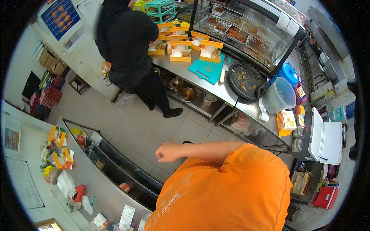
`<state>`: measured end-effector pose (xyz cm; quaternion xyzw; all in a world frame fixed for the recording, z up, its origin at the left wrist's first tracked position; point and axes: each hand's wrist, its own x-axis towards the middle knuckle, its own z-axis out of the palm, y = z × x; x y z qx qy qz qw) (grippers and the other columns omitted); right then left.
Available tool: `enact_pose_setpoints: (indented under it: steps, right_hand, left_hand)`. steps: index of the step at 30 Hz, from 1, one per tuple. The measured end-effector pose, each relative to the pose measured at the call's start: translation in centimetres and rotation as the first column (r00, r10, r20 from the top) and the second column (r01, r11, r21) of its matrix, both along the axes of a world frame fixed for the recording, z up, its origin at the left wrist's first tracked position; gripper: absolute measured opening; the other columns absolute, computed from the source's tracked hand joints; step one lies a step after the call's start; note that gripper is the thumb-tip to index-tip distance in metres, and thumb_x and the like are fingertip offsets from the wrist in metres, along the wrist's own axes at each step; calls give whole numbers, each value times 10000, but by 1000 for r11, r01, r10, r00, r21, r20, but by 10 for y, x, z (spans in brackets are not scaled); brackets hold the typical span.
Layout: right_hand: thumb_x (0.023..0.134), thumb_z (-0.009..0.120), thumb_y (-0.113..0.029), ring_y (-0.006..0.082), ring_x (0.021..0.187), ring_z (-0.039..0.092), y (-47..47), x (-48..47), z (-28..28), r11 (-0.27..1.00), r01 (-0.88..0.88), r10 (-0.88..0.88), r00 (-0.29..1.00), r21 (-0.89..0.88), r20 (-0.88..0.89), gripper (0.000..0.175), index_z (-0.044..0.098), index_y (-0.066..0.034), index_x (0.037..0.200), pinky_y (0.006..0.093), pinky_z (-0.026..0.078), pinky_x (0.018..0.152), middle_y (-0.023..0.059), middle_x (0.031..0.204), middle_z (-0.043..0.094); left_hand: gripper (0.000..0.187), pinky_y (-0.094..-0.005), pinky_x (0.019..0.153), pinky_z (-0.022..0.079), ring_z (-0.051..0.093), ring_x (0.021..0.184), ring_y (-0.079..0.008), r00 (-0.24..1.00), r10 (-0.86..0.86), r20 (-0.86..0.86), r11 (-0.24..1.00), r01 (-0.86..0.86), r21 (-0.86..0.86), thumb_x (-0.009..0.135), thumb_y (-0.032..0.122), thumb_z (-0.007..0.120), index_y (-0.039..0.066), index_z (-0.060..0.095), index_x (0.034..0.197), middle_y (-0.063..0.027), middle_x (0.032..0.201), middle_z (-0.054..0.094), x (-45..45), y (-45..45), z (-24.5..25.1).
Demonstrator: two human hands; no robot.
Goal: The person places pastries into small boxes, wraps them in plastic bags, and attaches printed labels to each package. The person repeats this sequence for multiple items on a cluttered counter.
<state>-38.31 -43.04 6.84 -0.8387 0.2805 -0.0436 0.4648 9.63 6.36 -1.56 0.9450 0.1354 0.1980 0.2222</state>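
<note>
My right hand hangs over the tiled floor, its fingers curled in and nothing visible in them. My bare forearm reaches leftward from an orange sleeve, and nothing touches the hand. Below the hand in the picture, the edge of a steel counter runs beside me, with dark troughs along its inner side. My left hand is out of view. Ahead, several open orange meal boxes holding rice and fried food stand on another steel counter.
A person in black stands at the boxes. Beside them lie a turquoise cutting board, a knife and a round black pan with crumbs. Behind is a glass food display. To the right are a clear bucket and an open cooler.
</note>
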Motion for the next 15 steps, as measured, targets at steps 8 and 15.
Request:
enact_pose_setpoints:
  steps: [8, 15]
  right_hand:
    - [982, 778, -345, 338, 884, 732, -45, -42, 75, 971, -204, 160, 942, 124, 296, 278, 740, -72, 1022, 485, 563, 788, 130, 912, 769]
    - [959, 811, -299, 280, 834, 733, -103, -109, 68, 938, -225, 123, 928, 265, 352, 250, 752, -60, 996, 444, 564, 747, 111, 890, 777]
  left_hand:
    - [538, -477, 1048, 562, 698, 1212, -333, 758, -622, -194, 759, 524, -387, 1069, 197, 625, 20, 518, 1565, -220, 1471, 642, -83, -151, 52]
    - [563, -455, 1237, 332, 453, 1506, -253, 416, -855, -309, 472, 377, -797, 1062, 144, 633, 136, 483, 1604, -85, 1679, 464, -358, -378, 146]
